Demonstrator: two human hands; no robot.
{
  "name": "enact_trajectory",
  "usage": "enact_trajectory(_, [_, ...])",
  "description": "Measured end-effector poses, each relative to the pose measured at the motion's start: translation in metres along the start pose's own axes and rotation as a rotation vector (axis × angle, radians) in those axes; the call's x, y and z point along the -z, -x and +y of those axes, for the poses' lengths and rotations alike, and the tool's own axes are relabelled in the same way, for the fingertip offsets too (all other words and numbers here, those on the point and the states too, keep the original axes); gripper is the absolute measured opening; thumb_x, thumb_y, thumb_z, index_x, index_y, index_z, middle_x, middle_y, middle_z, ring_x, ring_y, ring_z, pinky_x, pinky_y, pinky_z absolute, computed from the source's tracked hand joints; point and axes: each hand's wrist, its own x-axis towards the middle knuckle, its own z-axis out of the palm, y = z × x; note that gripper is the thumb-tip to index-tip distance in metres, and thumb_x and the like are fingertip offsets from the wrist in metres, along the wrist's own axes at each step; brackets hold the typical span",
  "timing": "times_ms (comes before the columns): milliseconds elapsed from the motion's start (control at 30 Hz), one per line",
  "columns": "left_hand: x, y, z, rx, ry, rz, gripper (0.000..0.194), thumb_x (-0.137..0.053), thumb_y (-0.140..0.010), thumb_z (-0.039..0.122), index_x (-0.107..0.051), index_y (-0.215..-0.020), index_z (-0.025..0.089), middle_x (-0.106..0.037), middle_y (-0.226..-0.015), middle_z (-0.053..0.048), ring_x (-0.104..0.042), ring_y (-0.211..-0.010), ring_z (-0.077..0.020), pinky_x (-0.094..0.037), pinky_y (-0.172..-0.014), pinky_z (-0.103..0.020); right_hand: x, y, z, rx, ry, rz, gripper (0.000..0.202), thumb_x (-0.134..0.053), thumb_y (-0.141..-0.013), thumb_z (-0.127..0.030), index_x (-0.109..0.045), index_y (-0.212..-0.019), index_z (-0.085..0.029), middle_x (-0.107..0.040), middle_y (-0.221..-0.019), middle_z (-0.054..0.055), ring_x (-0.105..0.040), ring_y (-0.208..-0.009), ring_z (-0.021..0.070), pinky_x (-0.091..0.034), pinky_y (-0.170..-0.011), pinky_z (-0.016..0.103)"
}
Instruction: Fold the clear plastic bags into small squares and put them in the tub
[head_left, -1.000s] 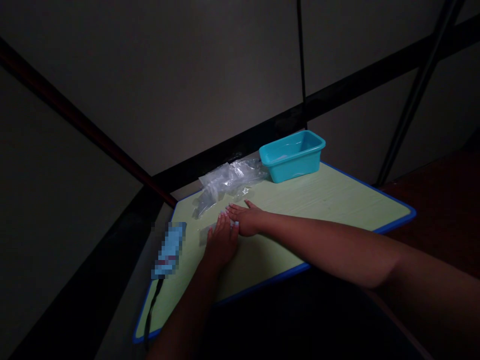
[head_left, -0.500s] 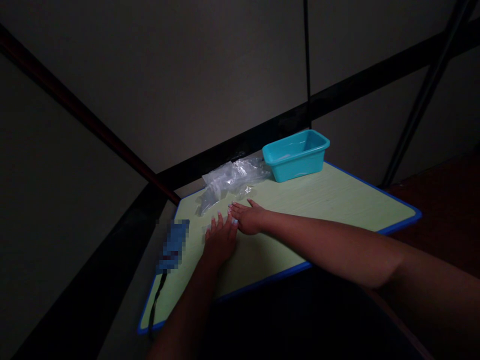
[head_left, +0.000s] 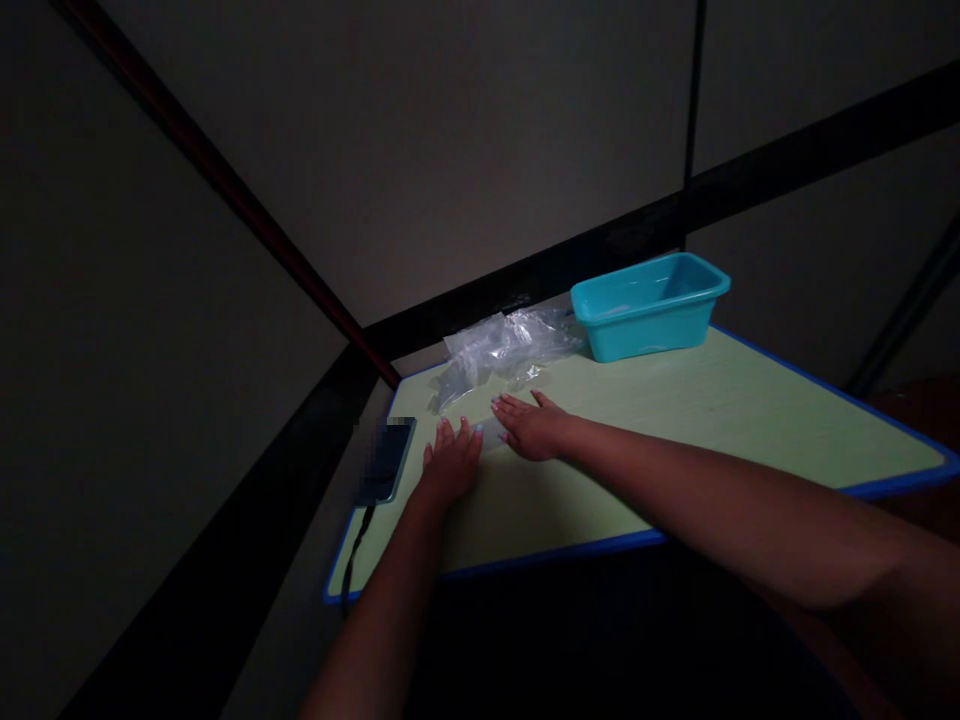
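Film (head_left: 491,434): one translucent piece, flat on the table (head_left: 720,410), its middle showing between two hands; outer ends hidden, so full shape uncertain. Left hand (head_left: 452,462) palm down, fingers spread, at the film's left end. Right hand (head_left: 534,428) also palm down, fingers long and nearly straight, covering the right end. Neither seems to pinch anything; fingertip pressure cannot be told.

Handling, by judgement: very light, limp, slick; likely to slide or cling to the tabletop and crease under uneven pressure. Probably hard to tear by flat pressing. Best hold: an edge or corner, lifted with a nail, then pinched between thumb and finger; flat palms to steady it.

Beyond the hands, crumpled clear bags (head_left: 499,345), just beside a turquoise tub (head_left: 652,328). Phone (head_left: 394,462) left of left hand, dark cord (head_left: 358,550) near it.
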Motion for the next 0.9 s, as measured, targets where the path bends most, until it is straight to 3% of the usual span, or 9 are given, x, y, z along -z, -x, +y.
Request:
enact_trajectory(167, [0.001,0.001,0.0,0.127,0.039,-0.009,0.061,-0.014,-0.093,0.047,-0.023,-0.143,0.014,-0.017,-0.149,-0.021,-0.008,-0.138,-0.0312,-0.015,-0.102,-0.062,0.001,0.001,-0.001,-0.019,0.042,-0.035,0.06,-0.029,-0.089,-0.034,-0.019,-0.145,-0.015,-0.014,-0.151,0.009,-0.009,-0.138,0.0228,-0.007,-0.107,0.058])
enact_trajectory(300, [0.007,-0.001,-0.007,0.299,0.068,0.064,0.067,-0.015,-0.089,0.059,-0.027,-0.143,0.022,-0.014,-0.15,-0.019,-0.003,-0.136,-0.039,-0.007,-0.099,-0.069,0.0,0.001,0.0,-0.014,0.029,-0.02,0.06,-0.03,-0.089,-0.034,-0.02,-0.145,-0.015,-0.014,-0.151,0.009,-0.009,-0.138,0.0231,-0.007,-0.107,0.058])
enact_trajectory(433, [0.016,-0.005,-0.022,0.437,0.109,0.167,0.066,-0.016,-0.086,0.063,-0.033,-0.14,0.029,-0.017,-0.151,-0.014,-0.008,-0.134,-0.0441,-0.003,-0.096,-0.073,-0.001,0.001,0.0,-0.012,0.027,-0.013,0.06,-0.03,-0.088,-0.034,-0.021,-0.145,-0.015,-0.015,-0.15,0.01,-0.009,-0.138,0.0238,-0.007,-0.107,0.058])
enact_trajectory(567, [0.02,-0.006,-0.032,0.466,0.159,0.174,0.064,-0.015,-0.086,0.062,-0.034,-0.139,0.031,-0.018,-0.151,-0.012,-0.013,-0.134,-0.0441,-0.003,-0.096,-0.072,0.0,0.002,-0.001,-0.01,0.023,-0.009,0.06,-0.03,-0.088,-0.033,-0.021,-0.144,-0.015,-0.016,-0.15,0.01,-0.01,-0.138,0.0243,-0.008,-0.106,0.059])
enact_trajectory(733, [0.019,-0.004,-0.022,0.388,0.118,0.307,0.056,-0.016,-0.091,0.053,-0.034,-0.14,0.03,-0.014,-0.152,-0.011,0.001,-0.138,-0.0353,-0.003,-0.098,-0.07,0.003,0.004,-0.002,-0.022,0.045,-0.032,0.059,-0.029,-0.089,-0.034,-0.019,-0.145,-0.015,-0.014,-0.151,0.009,-0.008,-0.139,0.0229,-0.007,-0.107,0.059])
enact_trajectory(900, [0.016,0.002,0.008,0.061,0.127,0.256,0.053,-0.022,-0.094,0.041,-0.031,-0.141,0.018,-0.012,-0.152,-0.012,-0.005,-0.14,-0.0248,-0.012,-0.107,-0.056,0.004,0.003,-0.003,-0.034,0.058,-0.054,0.059,-0.028,-0.09,-0.035,-0.018,-0.145,-0.015,-0.011,-0.151,0.009,-0.006,-0.139,0.0219,-0.007,-0.107,0.058])
